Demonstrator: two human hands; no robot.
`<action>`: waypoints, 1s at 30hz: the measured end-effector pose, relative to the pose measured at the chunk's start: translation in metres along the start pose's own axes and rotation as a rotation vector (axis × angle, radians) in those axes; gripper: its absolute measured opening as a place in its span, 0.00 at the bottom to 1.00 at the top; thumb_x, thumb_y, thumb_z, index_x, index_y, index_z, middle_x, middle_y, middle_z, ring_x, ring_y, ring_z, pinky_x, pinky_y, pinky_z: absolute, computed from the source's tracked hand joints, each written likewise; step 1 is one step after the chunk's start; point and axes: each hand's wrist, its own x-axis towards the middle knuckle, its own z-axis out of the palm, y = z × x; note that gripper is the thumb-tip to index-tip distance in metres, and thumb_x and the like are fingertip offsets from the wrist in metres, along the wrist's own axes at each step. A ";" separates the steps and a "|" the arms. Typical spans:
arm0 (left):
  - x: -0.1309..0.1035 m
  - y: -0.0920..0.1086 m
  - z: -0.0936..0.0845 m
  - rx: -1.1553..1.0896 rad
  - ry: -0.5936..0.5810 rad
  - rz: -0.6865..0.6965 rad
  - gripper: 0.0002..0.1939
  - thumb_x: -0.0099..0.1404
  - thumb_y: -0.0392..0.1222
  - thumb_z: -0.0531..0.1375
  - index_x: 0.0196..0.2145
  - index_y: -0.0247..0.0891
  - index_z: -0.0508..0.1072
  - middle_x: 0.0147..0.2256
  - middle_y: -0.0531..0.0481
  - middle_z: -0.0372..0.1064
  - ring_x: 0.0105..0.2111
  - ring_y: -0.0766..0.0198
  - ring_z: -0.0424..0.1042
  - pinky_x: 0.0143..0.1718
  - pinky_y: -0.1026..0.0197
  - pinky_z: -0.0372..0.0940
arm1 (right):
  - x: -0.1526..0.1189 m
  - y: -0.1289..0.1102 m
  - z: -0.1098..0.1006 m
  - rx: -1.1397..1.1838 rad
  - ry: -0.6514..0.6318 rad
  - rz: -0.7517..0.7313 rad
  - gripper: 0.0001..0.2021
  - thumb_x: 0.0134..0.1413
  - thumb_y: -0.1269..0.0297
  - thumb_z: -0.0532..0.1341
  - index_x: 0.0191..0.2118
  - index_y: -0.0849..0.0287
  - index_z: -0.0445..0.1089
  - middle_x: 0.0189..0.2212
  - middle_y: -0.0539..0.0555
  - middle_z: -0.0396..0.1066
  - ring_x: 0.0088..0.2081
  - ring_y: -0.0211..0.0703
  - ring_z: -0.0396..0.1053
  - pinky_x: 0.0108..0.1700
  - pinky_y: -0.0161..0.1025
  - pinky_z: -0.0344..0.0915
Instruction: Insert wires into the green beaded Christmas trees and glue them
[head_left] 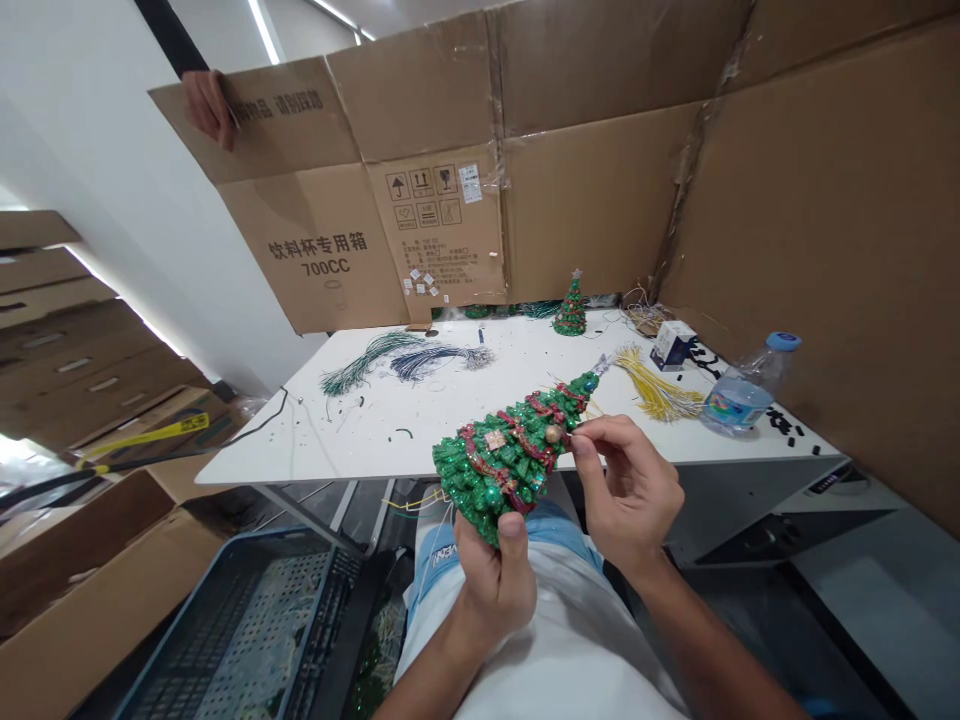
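Observation:
A small green glittery Christmas tree ornament (pixel 517 445) with red garland, gold and blue baubles and a silvery star tilts to the upper right above my lap. My left hand (pixel 495 575) grips it by its wide base, thumb on the near side. Thin yellow and white wires trail from that base. Beside the gold bauble, the thumb and forefinger of my right hand (pixel 630 490) are pinched together at the tree's right side. Whatever lies between those fingertips is too small to make out.
On the white table (pixel 360 440) lie green wires (pixel 367 365), blue wires (pixel 435 360), yellow wires (pixel 652 385), another tree (pixel 571 308), a small box (pixel 673 345) and a water bottle (pixel 742 390). Cardboard (pixel 600 200) walls the back. Another person's hand (pixel 210 108) holds its top. A blue crate (pixel 225 540) stands lower left.

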 end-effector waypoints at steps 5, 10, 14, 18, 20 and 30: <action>0.001 -0.007 -0.005 0.098 -0.015 0.116 0.19 0.79 0.52 0.61 0.54 0.35 0.81 0.47 0.34 0.82 0.54 0.44 0.79 0.66 0.42 0.70 | -0.002 -0.001 0.000 -0.028 0.019 -0.027 0.07 0.70 0.75 0.64 0.44 0.54 0.77 0.34 0.53 0.75 0.37 0.45 0.74 0.36 0.43 0.73; 0.007 -0.011 -0.009 0.199 -0.086 0.272 0.18 0.81 0.48 0.59 0.56 0.34 0.80 0.49 0.35 0.82 0.48 0.49 0.82 0.56 0.47 0.77 | -0.004 0.000 0.001 -0.053 0.040 -0.055 0.10 0.68 0.79 0.64 0.45 0.56 0.78 0.35 0.52 0.76 0.37 0.43 0.75 0.37 0.41 0.74; 0.009 -0.009 -0.010 0.196 -0.117 0.294 0.17 0.80 0.49 0.59 0.56 0.37 0.81 0.45 0.37 0.82 0.47 0.48 0.83 0.56 0.45 0.77 | -0.004 0.000 0.003 -0.058 0.055 -0.070 0.11 0.68 0.80 0.65 0.45 0.56 0.78 0.34 0.52 0.76 0.36 0.42 0.75 0.36 0.41 0.73; 0.006 -0.011 -0.010 0.211 -0.085 0.275 0.17 0.79 0.51 0.61 0.54 0.38 0.82 0.43 0.39 0.82 0.47 0.47 0.83 0.57 0.45 0.77 | -0.005 0.000 0.004 -0.039 0.059 -0.075 0.12 0.68 0.81 0.64 0.46 0.56 0.78 0.35 0.51 0.76 0.37 0.42 0.75 0.36 0.40 0.73; 0.006 -0.013 -0.011 0.206 -0.076 0.311 0.17 0.78 0.50 0.62 0.54 0.37 0.82 0.45 0.38 0.82 0.46 0.47 0.83 0.56 0.45 0.78 | -0.006 0.000 0.004 -0.034 0.061 -0.075 0.12 0.68 0.81 0.64 0.46 0.56 0.78 0.35 0.51 0.76 0.37 0.42 0.75 0.37 0.40 0.73; 0.008 -0.004 -0.010 0.226 -0.099 0.269 0.14 0.79 0.45 0.60 0.54 0.37 0.81 0.39 0.41 0.80 0.41 0.50 0.81 0.55 0.46 0.77 | -0.005 -0.004 0.008 0.037 0.048 0.035 0.09 0.71 0.77 0.64 0.45 0.55 0.78 0.36 0.51 0.75 0.38 0.41 0.74 0.39 0.38 0.72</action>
